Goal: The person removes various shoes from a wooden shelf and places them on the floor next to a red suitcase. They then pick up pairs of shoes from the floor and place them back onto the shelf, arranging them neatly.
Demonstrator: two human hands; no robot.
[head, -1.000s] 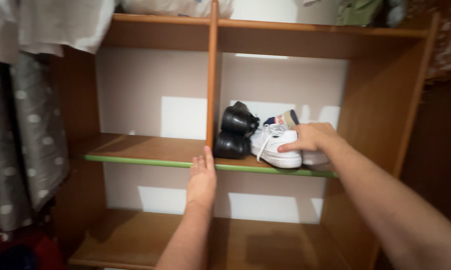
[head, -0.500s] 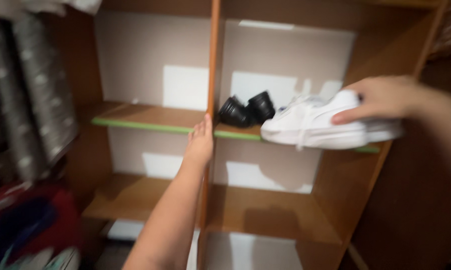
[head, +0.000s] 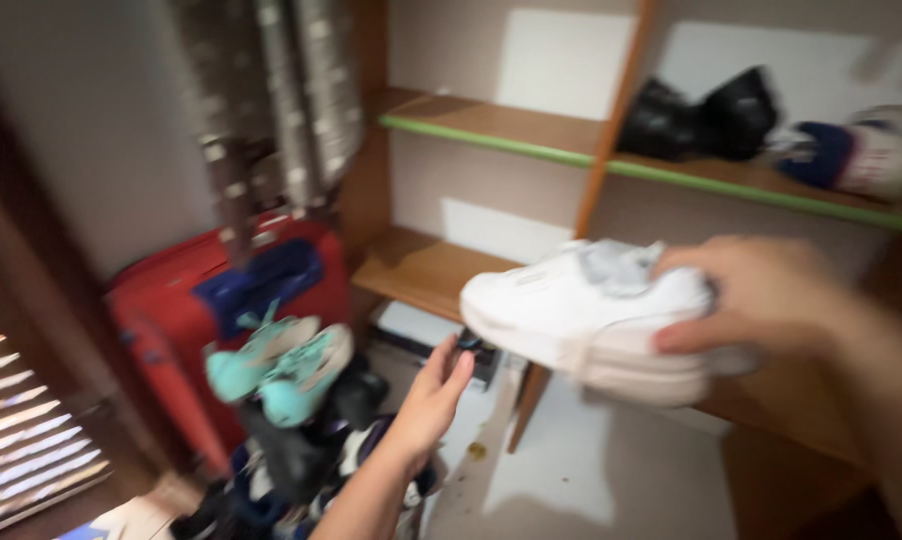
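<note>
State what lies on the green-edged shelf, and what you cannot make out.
On the green-edged shelf lie black shoes right of the divider, then a blurred navy and white shoe. Beyond that is out of frame.

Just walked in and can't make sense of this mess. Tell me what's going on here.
A person stands at a wooden shelf unit. The right hand grips white sneakers by the heel end, in the air in front of the shelves. The left hand is open and empty, reaching low towards a heap of shoes beside a red suitcase. Black shoes sit on the green-edged shelf.
</note>
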